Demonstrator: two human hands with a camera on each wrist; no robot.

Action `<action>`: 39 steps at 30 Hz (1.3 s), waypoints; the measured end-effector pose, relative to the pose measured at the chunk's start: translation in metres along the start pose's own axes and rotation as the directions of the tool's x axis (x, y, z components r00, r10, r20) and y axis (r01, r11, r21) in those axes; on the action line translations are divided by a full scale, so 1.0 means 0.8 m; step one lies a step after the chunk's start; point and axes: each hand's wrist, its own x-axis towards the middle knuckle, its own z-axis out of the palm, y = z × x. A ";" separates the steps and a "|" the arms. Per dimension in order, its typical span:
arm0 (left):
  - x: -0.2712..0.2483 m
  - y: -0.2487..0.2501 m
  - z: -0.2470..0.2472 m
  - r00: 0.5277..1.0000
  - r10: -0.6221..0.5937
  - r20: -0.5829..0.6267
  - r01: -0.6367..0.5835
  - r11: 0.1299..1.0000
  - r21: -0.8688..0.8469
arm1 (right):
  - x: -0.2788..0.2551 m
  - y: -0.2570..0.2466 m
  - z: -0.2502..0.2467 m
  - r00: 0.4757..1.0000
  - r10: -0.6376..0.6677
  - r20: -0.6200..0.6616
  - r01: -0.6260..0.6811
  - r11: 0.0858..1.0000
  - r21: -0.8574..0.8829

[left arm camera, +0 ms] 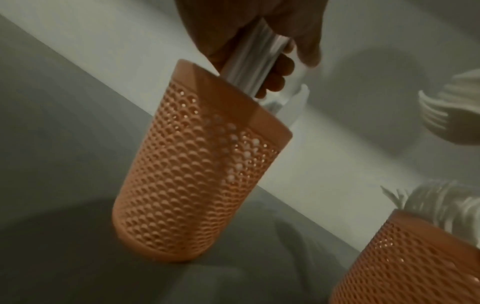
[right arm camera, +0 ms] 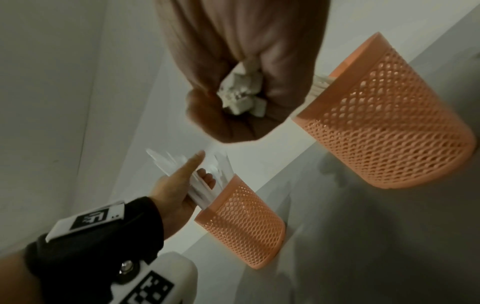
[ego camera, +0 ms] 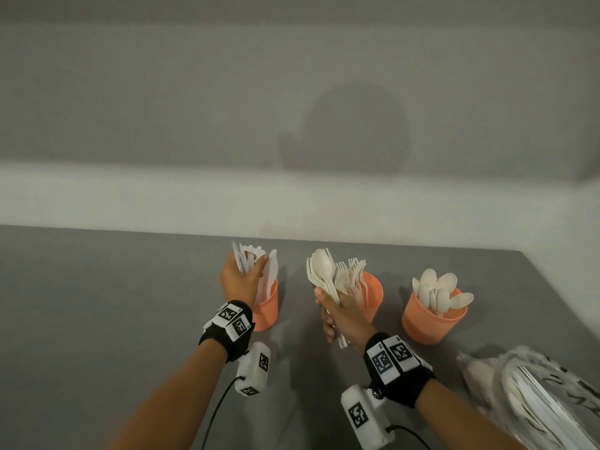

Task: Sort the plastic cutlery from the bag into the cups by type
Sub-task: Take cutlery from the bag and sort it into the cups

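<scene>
Gripping bundles.
Left hand point(ego camera: 242, 282) clasps white plastic knives point(ego camera: 243, 257), ends in orange mesh cup point(ego camera: 268, 311); right hand point(ego camera: 341, 316) clenches white plastic spoons point(ego camera: 323, 267), bowls up.

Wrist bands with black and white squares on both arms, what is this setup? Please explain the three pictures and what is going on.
There is no machine here: a person works with bare hands. Each wrist band carries a small white camera box. The wide picture comes from a camera worn on the head. The other two look along each wrist at the fingers.

Three orange mesh cups stand on the grey table. The left hand grips a bundle of white plastic knives standing in the left cup. The right hand grips a bunch of spoons in front of the middle cup, which holds forks. The right cup holds more spoons. A clear bag of cutlery lies at the far right.
</scene>
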 end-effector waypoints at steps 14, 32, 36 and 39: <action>-0.015 0.017 0.006 0.877 0.477 0.053 -0.429 0.729 0.534 | -0.007 -0.009 0.002 0.997 0.054 0.053 -0.055 0.998 0.015; -0.118 0.063 0.082 0.937 -0.112 0.330 0.139 0.989 -0.057 | -0.041 -0.002 -0.013 0.988 -0.152 0.000 0.150 0.972 -0.179; -0.132 0.072 0.092 0.939 -0.078 0.335 0.107 0.992 -0.069 | -0.054 -0.001 -0.017 0.977 -0.174 -0.126 0.169 0.984 -0.052; -0.146 0.075 0.097 0.923 -0.067 0.379 0.087 0.996 -0.034 | -0.060 0.002 -0.024 0.969 -0.130 -0.209 0.138 0.990 0.025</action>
